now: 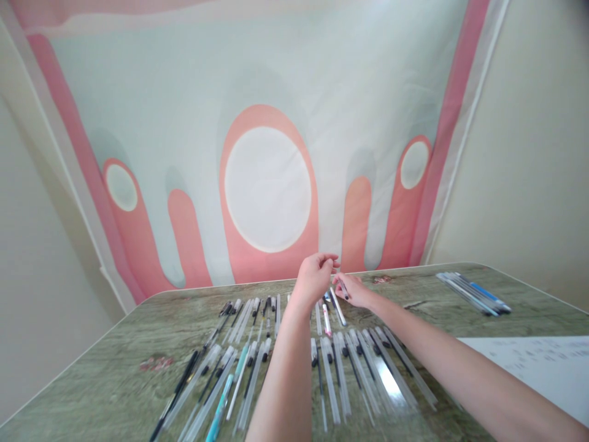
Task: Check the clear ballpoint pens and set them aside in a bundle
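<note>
My left hand (316, 276) reaches to the far middle of the table, its fingers curled together at the tips. Whatever those fingers hold, if anything, is too small to make out. Close beside it on the right, my right hand (353, 290) is closed on a pen (343, 288), whose dark end shows between the fingers. Just below the hands lie a white pen (338, 307) and a white-and-pink pen (326, 320). A row of clear pens with black parts (338, 377) lies nearer, partly hidden behind my left forearm.
More pens (243, 319) form a back row on the left. A turquoise pen (221, 405) lies near the front left. At the back right is a bundle of pens (473, 293), with a white sheet of paper (529, 362) below it. A patterned cloth (267, 184) hangs behind the wood-grain table (115, 350).
</note>
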Demonstrator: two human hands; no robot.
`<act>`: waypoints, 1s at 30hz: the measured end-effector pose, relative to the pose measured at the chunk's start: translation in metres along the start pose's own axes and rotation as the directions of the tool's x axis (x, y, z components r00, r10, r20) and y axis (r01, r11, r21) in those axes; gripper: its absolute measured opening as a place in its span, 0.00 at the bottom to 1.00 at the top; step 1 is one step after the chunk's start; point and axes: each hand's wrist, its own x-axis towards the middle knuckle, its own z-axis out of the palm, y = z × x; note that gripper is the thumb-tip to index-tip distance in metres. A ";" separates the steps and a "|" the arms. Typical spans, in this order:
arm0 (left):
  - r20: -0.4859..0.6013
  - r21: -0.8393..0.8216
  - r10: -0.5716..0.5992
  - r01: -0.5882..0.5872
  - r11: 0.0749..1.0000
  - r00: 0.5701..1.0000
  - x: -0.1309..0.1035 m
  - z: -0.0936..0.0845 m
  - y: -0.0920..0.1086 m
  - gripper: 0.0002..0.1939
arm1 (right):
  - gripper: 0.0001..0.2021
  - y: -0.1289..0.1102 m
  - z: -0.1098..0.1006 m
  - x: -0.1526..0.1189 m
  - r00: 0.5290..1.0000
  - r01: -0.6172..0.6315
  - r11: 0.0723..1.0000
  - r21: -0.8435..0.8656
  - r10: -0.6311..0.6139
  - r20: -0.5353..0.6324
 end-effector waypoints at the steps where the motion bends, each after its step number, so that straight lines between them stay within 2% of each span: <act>1: 0.002 0.003 0.003 -0.003 1.000 1.000 0.000 0.000 -0.001 0.13 | 0.11 0.000 0.001 0.000 1.000 -0.004 1.000 0.004 0.004 -0.004; 6: -0.004 0.069 0.007 -0.007 0.998 1.000 0.002 0.002 -0.006 0.14 | 0.11 -0.003 -0.001 -0.001 0.999 -0.020 0.998 0.061 0.023 -0.046; 10: -0.024 0.235 0.052 -0.044 0.971 0.998 0.001 0.003 -0.011 0.13 | 0.10 -0.015 -0.021 -0.012 0.995 -0.022 0.984 0.176 0.039 -0.091; 12: -0.019 0.307 0.082 -0.073 0.949 0.996 0.000 0.006 -0.012 0.13 | 0.12 -0.024 -0.035 -0.024 0.990 -0.034 0.942 0.334 0.077 -0.115; 13: -0.012 0.331 0.091 -0.082 0.940 0.996 -0.001 0.008 -0.013 0.12 | 0.14 -0.029 -0.042 -0.032 0.984 -0.058 0.856 0.514 0.137 -0.118; 15: 0.019 0.340 0.100 -0.100 0.935 0.995 -0.003 0.014 -0.013 0.12 | 0.16 -0.038 -0.054 -0.047 0.967 -0.112 0.593 0.797 0.251 -0.051; 17: 0.095 0.293 0.097 -0.121 0.948 0.991 -0.006 0.022 -0.010 0.12 | 0.16 -0.047 -0.066 -0.063 0.948 -0.161 0.354 0.921 0.315 0.044; 19: 0.224 0.204 0.109 -0.156 0.966 0.968 -0.009 0.030 -0.005 0.13 | 0.14 -0.053 -0.075 -0.076 0.924 -0.197 0.191 0.961 0.364 0.117; 21: 0.328 0.120 0.154 -0.202 0.972 0.932 -0.012 0.038 0.001 0.13 | 0.11 -0.058 -0.084 -0.086 0.907 -0.206 0.098 0.974 0.394 0.152; 22: 0.346 0.095 0.181 -0.227 0.969 0.921 -0.014 0.041 0.004 0.13 | 0.09 -0.059 -0.088 -0.090 0.904 -0.202 0.076 0.976 0.398 0.156; 30: 0.228 0.045 0.306 -0.324 0.945 0.924 -0.014 0.054 0.013 0.09 | 0.06 -0.072 -0.108 -0.098 0.903 -0.157 -0.066 0.985 0.395 0.170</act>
